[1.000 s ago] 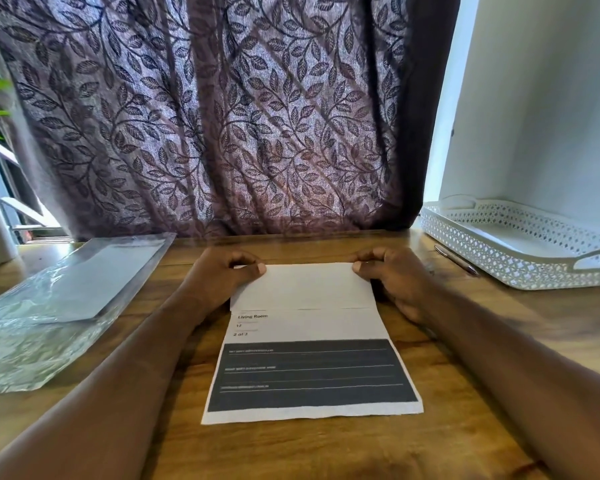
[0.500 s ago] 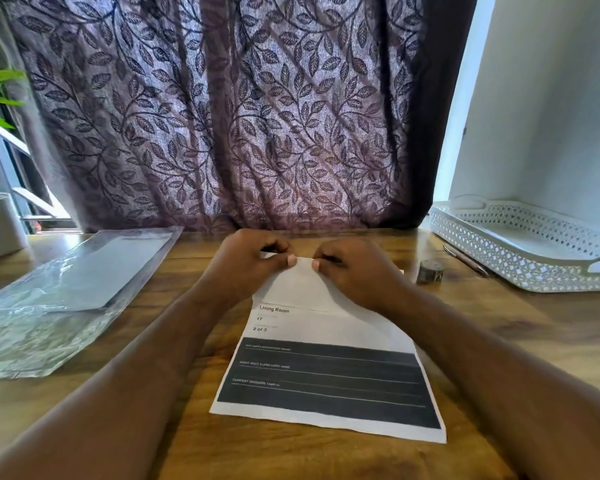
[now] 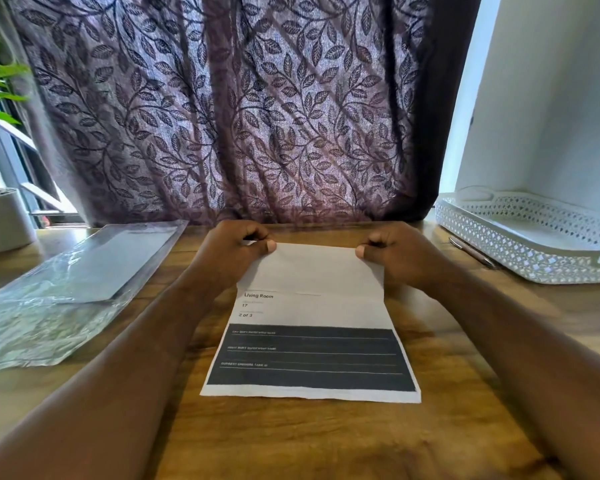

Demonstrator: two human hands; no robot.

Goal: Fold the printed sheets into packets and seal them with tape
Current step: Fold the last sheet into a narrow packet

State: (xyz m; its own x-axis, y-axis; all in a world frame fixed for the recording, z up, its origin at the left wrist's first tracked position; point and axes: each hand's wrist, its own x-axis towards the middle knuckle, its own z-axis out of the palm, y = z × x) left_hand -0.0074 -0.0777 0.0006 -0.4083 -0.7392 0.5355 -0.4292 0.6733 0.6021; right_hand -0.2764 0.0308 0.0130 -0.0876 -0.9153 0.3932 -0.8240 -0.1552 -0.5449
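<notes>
Wood-grain table (image 3: 326, 441) fills the head view, the only one there is, and on it lies one printed sheet (image 3: 312, 355), straight ahead of the person and flat along its near edge. Its far end has been turned over toward the person, so a blank white band covers the top of the page and ends just above the words "Living Room". The dark printed block nearer the person remains uncovered.

The left hand (image 3: 229, 258) pinches the far left corner of the sheet, thumb on top and fingers curled behind. The right hand (image 3: 399, 258) pinches the far right corner in the same way. Both sit at the ends of the fold line, so the step in hand looks like setting or sharpening the first crease.

By that reading the task is at an early stage. One fold is made on this sheet, and more folds seem needed before it is a packet. No tape shows anywhere in the view, and no strip is on the paper, so sealing is not yet begun. No finished packet can be seen.

Left of the sheet, well apart, lies a clear plastic sleeve (image 3: 66, 289); whether more sheets are inside cannot be told. Right of the sheet stand a white lattice tray (image 3: 520, 251) and, just beside it, a pen (image 3: 471, 252). Beyond the sheet hangs a leaf-patterned curtain (image 3: 222, 116).
</notes>
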